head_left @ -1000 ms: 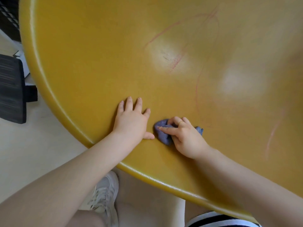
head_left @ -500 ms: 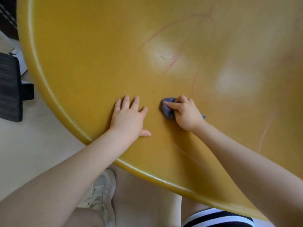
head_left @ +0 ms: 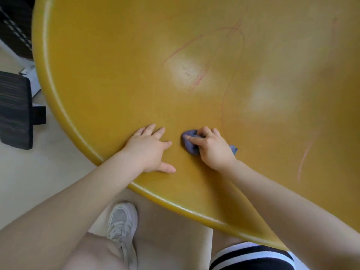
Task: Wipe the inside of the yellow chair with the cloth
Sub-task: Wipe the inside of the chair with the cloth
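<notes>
The yellow chair fills most of the view as a wide, curved shell with a rounded rim. Thin red scribble lines run across its inside. My right hand presses a small bunched blue-purple cloth against the inner surface near the front rim; a corner of the cloth sticks out behind the hand. My left hand lies flat on the shell just left of the cloth, fingers spread, holding nothing.
A black mesh office chair part stands on the pale floor at the left. Dark furniture sits at the top left. My white sneaker and a striped garment show below the rim.
My right hand pushed the cloth away from the rim, then drew it back toward the rim. My left hand stayed planted flat.
</notes>
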`<state>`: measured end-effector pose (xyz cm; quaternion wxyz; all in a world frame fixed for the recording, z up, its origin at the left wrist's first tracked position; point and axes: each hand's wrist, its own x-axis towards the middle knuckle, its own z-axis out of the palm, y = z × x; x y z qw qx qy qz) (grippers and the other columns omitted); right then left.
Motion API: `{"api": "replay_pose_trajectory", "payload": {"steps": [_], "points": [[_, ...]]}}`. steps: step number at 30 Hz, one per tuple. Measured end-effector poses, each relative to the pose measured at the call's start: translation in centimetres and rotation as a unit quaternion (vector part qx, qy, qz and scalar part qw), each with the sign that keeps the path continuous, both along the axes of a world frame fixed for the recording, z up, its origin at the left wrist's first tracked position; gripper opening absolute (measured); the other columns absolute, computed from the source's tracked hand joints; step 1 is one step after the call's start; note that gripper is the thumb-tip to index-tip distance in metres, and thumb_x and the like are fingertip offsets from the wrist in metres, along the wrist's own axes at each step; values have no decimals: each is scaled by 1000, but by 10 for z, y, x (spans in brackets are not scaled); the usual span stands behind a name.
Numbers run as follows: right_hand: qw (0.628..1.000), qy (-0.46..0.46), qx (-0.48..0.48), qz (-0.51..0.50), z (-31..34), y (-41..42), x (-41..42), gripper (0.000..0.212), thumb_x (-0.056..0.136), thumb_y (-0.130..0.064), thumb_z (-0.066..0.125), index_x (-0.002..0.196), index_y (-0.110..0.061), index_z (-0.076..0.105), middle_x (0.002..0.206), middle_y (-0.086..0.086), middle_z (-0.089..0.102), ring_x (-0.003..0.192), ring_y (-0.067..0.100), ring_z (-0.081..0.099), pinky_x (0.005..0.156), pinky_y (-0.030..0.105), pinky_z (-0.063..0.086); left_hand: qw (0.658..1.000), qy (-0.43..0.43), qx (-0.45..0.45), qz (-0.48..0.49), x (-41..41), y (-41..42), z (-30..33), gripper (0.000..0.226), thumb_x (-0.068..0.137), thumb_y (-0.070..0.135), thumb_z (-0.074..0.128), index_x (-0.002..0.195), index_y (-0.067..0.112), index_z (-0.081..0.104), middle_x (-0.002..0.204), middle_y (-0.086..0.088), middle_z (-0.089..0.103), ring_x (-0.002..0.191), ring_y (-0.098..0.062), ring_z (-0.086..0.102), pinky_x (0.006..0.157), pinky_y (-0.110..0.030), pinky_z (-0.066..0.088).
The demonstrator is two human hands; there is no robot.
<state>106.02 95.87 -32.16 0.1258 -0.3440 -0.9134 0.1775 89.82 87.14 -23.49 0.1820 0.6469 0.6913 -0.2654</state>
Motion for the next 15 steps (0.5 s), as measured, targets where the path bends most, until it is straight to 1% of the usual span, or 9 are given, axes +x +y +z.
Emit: {"api": "replay_pose_trajectory", "payload": {"steps": [1, 2, 3, 5, 7, 9, 10, 13, 15], "points": [[999, -3, 3, -40, -1, 8, -6, 43, 89, -18, 33, 116, -24, 65, 104, 18, 55, 83, 34, 46, 75, 44, 47, 1000, 1, -9, -10, 2, -4, 1, 96, 73, 77, 45, 150, 29, 13, 158, -1, -8, 145, -26, -9, 117, -38, 1], [997, -8, -9, -81, -3, 15, -12, 39, 93, -16, 36, 121, -26, 61, 112, 15, 52, 91, 33, 43, 81, 40, 43, 1000, 4, -18, -18, 5, -7, 1, 106, 69, 80, 48, 151, 23, 11, 158, -2, -9, 145, -25, -9, 117, -38, 2], [993, -13, -22, -117, -3, 17, -18, 37, 95, -15, 39, 124, -28, 58, 117, 13, 49, 95, 30, 40, 83, 36, 40, 999, 8, -29, -21, 7, -9, 1, 116, 64, 81, 51, 151, 18, 8, 158, -2, -10, 145, -25, -8, 117, -38, 3], [989, -20, -42, -141, 2, 10, -25, 38, 95, -15, 39, 126, -30, 56, 120, 11, 46, 96, 28, 37, 83, 34, 37, 999, 16, -42, -16, 13, -11, 0, 128, 58, 80, 57, 151, 11, 2, 158, -4, -11, 145, -24, -6, 117, -37, 6], [993, -11, -61, -104, 5, -8, -23, 43, 91, -20, 30, 123, -26, 58, 117, 14, 49, 94, 31, 41, 84, 35, 37, 999, 23, -38, -10, 17, -9, -1, 131, 58, 78, 61, 150, 8, 1, 158, -5, -10, 145, -25, -4, 117, -36, 9], [996, 13, -86, -30, 11, -35, -13, 60, 79, -30, 18, 117, -20, 64, 105, 19, 54, 85, 35, 46, 81, 37, 38, 999, 25, -39, -10, 19, -7, -1, 131, 58, 78, 62, 150, 9, 1, 158, -6, -9, 145, -25, -3, 117, -37, 10], [995, 19, -102, 8, 14, -49, -6, 64, 75, -31, 17, 114, -17, 66, 98, 19, 55, 79, 35, 47, 78, 36, 37, 999, 24, -41, -10, 19, -7, 0, 130, 58, 78, 61, 150, 9, 1, 158, -5, -9, 145, -26, -3, 117, -37, 11], [988, 6, -131, 80, 22, -78, 16, 58, 77, -25, 22, 112, -18, 67, 91, 16, 55, 71, 30, 44, 71, 30, 28, 999, 22, -48, -7, 18, -7, 0, 130, 57, 79, 61, 150, 10, 2, 158, -5, -10, 145, -24, -4, 117, -37, 11], [985, 10, -139, 105, 24, -80, 24, 53, 79, -23, 25, 111, -20, 67, 90, 14, 56, 67, 26, 38, 69, 28, 30, 999, 22, -49, -6, 18, -8, 0, 130, 57, 79, 61, 151, 11, 1, 158, -4, -11, 145, -24, -5, 118, -37, 10]]}}
